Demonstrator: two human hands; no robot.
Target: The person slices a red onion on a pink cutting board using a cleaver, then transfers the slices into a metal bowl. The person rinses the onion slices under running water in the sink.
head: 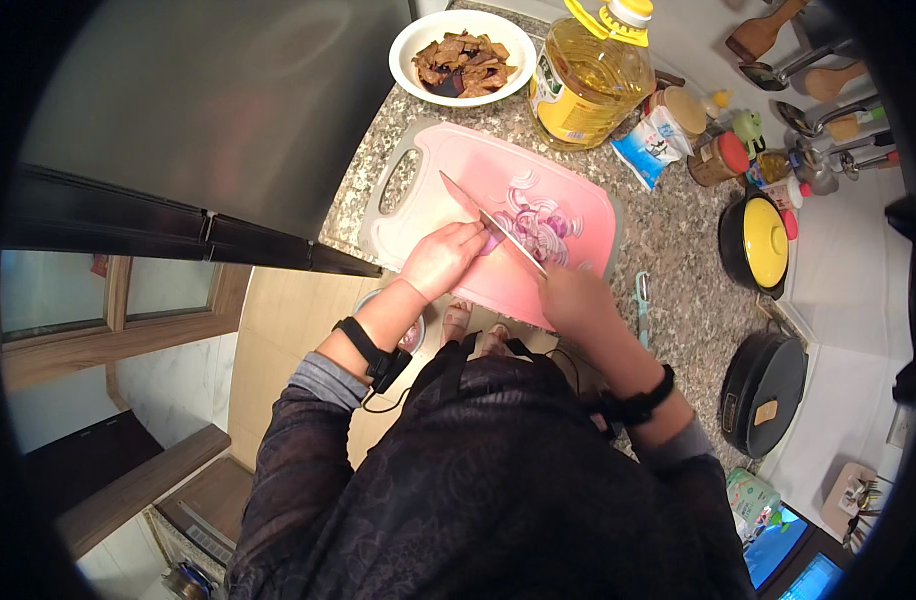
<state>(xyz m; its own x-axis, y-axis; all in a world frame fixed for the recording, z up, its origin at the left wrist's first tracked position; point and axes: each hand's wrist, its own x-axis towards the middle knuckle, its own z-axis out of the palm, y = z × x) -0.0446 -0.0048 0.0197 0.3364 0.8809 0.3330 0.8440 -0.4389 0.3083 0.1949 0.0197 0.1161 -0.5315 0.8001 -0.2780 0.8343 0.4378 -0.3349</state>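
Observation:
On a granite counter lies a pink cutting board with a grey rim and a handle slot. My right hand grips a kitchen knife, whose blade points up and left across the board. With bent fingers, my left hand presses a piece of red onion against the board, close beside the blade. Sliced red onion lies in a loose heap on the blade's far side. The knife handle is hidden inside my right hand.
Behind the board stand a white bowl of sliced meat and a large oil bottle. A peeler lies to the right. Farther right are a yellow-lidded pot and a black electric griddle. A dark refrigerator borders the left.

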